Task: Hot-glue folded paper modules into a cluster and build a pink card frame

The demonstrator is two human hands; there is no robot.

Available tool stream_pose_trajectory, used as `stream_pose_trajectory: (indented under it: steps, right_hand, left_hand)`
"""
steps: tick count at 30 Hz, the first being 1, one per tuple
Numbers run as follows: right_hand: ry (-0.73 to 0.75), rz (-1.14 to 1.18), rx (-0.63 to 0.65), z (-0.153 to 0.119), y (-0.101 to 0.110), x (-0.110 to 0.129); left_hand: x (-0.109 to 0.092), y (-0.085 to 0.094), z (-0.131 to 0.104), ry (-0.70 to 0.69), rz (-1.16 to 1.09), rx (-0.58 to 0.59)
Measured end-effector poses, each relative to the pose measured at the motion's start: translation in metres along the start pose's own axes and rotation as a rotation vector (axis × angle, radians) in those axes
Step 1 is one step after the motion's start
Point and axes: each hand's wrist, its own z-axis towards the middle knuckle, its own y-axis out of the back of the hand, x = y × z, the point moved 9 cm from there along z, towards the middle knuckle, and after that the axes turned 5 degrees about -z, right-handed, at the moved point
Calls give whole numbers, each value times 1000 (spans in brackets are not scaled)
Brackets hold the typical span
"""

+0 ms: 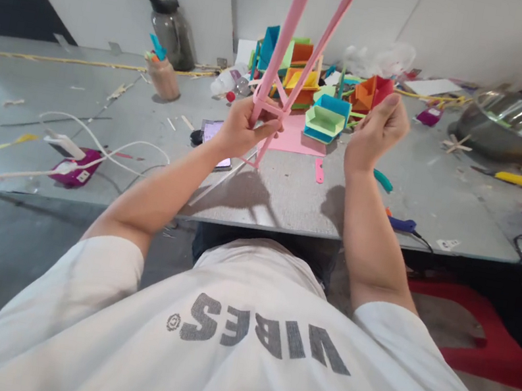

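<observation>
My left hand (242,129) is closed around a pink stick frame (287,36), with two long bars pointing up and short crosspieces between them. Raised to the right, my right hand (378,135) has its fingers curled together; whatever may be in them is hidden. A red and orange folded piece (371,94) shows just behind that hand. Between my hands lie a pink sheet (294,144), a small pink cutter (319,170) and a pale green and blue tray-like piece (324,121). A phone (213,129) is partly covered by my left hand.
Colourful folded pieces (300,79) crowd the back of the table. At left stand a dark bottle (171,30), a stick cup (164,79) and a purple power socket (77,170) with white cables. A metal bowl (482,129), yellow knife (521,180) and blue-handled tool (402,224) lie right.
</observation>
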Motion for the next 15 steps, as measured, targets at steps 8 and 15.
stream_pose_trajectory:
  steps: [8,15]
  right_hand:
    - [-140,137,-683,-11,29,-78]
    - [157,-67,-362,-45,-14,4]
  left_hand:
    - [-28,20,7,-127,315,-9]
    - [-15,14,-17,-215,486,2]
